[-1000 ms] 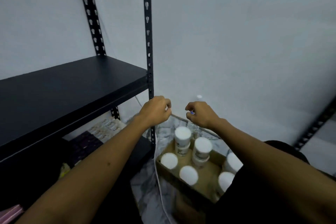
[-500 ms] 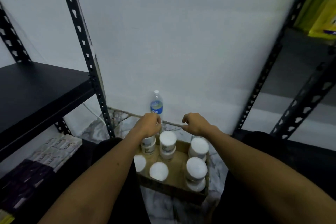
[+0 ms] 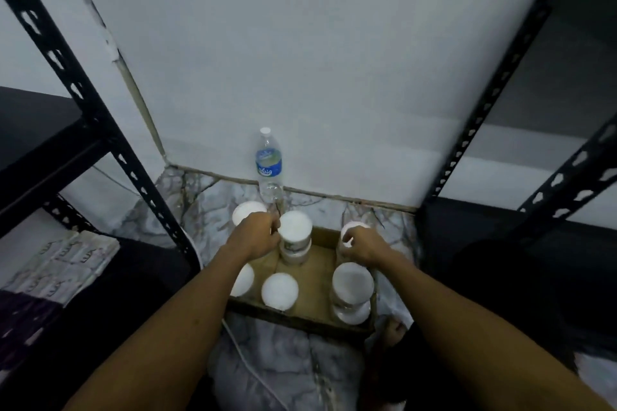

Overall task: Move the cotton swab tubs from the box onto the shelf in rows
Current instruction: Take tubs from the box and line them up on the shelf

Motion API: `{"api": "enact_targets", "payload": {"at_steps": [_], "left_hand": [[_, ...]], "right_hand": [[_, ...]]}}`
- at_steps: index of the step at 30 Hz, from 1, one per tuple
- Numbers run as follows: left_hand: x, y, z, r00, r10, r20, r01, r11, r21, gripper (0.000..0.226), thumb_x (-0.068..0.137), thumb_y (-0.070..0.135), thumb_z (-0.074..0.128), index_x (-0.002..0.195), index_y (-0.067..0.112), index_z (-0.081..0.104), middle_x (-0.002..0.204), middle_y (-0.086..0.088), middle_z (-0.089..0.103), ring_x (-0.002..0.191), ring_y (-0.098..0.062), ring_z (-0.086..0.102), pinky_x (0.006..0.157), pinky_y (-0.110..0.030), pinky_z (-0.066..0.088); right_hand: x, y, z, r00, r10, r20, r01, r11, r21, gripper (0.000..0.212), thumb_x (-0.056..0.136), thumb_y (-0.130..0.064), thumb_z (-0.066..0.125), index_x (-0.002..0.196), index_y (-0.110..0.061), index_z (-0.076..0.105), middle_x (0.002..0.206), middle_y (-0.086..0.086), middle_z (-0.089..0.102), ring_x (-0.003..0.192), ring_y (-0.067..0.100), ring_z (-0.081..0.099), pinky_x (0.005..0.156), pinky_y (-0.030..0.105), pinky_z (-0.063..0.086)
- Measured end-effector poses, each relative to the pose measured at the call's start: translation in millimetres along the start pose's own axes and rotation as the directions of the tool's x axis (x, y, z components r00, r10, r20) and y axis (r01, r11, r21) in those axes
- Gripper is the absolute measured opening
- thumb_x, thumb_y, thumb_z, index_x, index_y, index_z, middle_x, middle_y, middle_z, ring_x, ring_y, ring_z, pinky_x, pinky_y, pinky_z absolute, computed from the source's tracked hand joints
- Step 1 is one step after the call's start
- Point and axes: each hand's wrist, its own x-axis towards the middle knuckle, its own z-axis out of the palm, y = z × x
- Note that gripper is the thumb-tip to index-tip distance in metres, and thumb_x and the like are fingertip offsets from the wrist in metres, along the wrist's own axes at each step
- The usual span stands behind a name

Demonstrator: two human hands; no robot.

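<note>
Your black metal shelf [image 3: 43,130] stands on the left, its board bare where it shows. A second black rack [image 3: 521,53] rises on the right, and the white wall [image 3: 334,43] fills the far side. On the marble-pattern floor [image 3: 207,200] between them sits the open cardboard box [image 3: 317,267], holding white-lidded cotton swab tubs. Two stacks stand along its right side, the near stack [image 3: 352,290] just in front of the far one. A middle stack [image 3: 295,237] stands at the far side, and a single tub [image 3: 279,290] sits at the near edge.

Your left hand [image 3: 255,238] has its grip curled around the far-left tub [image 3: 248,212], knuckles touching the middle stack. Your right hand [image 3: 362,245] has its grip closed over the far-right tub [image 3: 354,230]. A clear water bottle [image 3: 268,167] with a blue label stands upright against the wall, just beyond the box.
</note>
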Motion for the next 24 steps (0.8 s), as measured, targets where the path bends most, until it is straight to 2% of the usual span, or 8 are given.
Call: {"api": "enact_targets", "payload": {"at_steps": [3,6,9,11,13,15,19,24], "left_hand": [[20,-3,15,0.998,0.005,0.066,-0.007,1.000,0.030,0.034,0.085,0.020,0.062,0.119,0.012,0.061,0.117,-0.010,0.064,0.105,-0.025,0.059,0.084,-0.032,0.046],[39,-1,27,0.993,0.008,0.115,-0.015,0.998,0.057,0.040,0.087,0.023,0.061,0.126,0.014,0.055,0.123,-0.011,0.060,0.108,-0.027,0.056,0.092,-0.040,0.047],[58,4,40,0.995,0.033,0.097,-0.041,0.996,0.085,0.047,0.085,0.026,0.062,0.130,0.016,0.051,0.128,-0.013,0.055,0.117,-0.030,0.048,0.093,-0.044,0.045],[70,6,50,0.991,0.071,0.110,-0.086,0.987,0.136,0.052,0.084,0.030,0.062,0.132,0.018,0.048,0.130,-0.015,0.051,0.122,-0.033,0.041,0.096,-0.044,0.042],[81,8,60,0.989,0.089,0.121,-0.111,0.977,0.180,0.059,0.083,0.036,0.064,0.136,0.021,0.044,0.135,-0.016,0.046,0.126,-0.034,0.037,0.101,-0.044,0.037],[90,11,68,0.990,0.079,0.121,-0.104,0.971,0.216,0.068,0.082,0.044,0.065,0.142,0.026,0.038,0.144,-0.017,0.036,0.134,-0.037,0.028,0.108,-0.048,0.030],[101,8,84,0.976,-0.031,0.214,-0.005,0.986,0.168,0.083,0.080,0.047,0.069,0.148,0.034,0.024,0.156,-0.017,0.006,0.143,-0.041,0.002,0.113,-0.054,0.018],[107,-5,101,0.969,-0.098,0.227,0.080,0.993,0.089,0.082,0.077,0.036,0.074,0.145,0.034,0.027,0.151,-0.018,0.013,0.137,-0.044,0.019,0.107,-0.051,0.033]], "right_hand": [[-1,13,18,0.993,0.084,0.078,-0.086,0.996,0.027,0.033,0.084,-0.027,0.062,0.112,-0.011,0.066,0.109,0.012,0.065,0.099,0.027,0.059,0.082,0.036,0.053],[0,23,36,0.991,0.113,0.070,-0.115,0.993,0.030,0.042,0.082,-0.036,0.063,0.117,-0.013,0.061,0.118,0.011,0.062,0.104,0.027,0.058,0.084,0.035,0.051],[-4,28,54,0.980,0.189,0.053,-0.195,0.973,0.128,0.062,0.077,-0.050,0.069,0.126,-0.018,0.051,0.126,0.008,0.056,0.114,0.027,0.053,0.086,0.035,0.047],[-8,30,68,0.971,0.231,0.067,-0.239,0.951,0.197,0.082,0.068,-0.056,0.072,0.135,-0.024,0.038,0.134,0.009,0.048,0.121,0.029,0.048,0.093,0.040,0.046],[-12,33,80,0.966,0.242,0.094,-0.258,0.937,0.234,0.101,0.060,-0.058,0.075,0.142,-0.032,0.022,0.139,0.011,0.038,0.127,0.032,0.040,0.099,0.043,0.043],[-14,37,89,0.968,0.230,0.096,-0.248,0.934,0.258,0.112,0.056,-0.056,0.078,0.145,-0.039,0.013,0.141,0.011,0.029,0.131,0.034,0.033,0.103,0.045,0.040],[-12,44,101,0.965,0.235,0.115,-0.257,0.937,0.236,0.113,0.059,-0.050,0.080,0.146,-0.042,0.007,0.146,0.009,0.013,0.136,0.037,0.022,0.108,0.051,0.034],[-8,45,104,0.969,0.235,0.080,-0.247,0.942,0.228,0.106,0.063,-0.048,0.077,0.146,-0.038,0.011,0.145,0.008,0.014,0.135,0.035,0.026,0.106,0.046,0.037]]}}
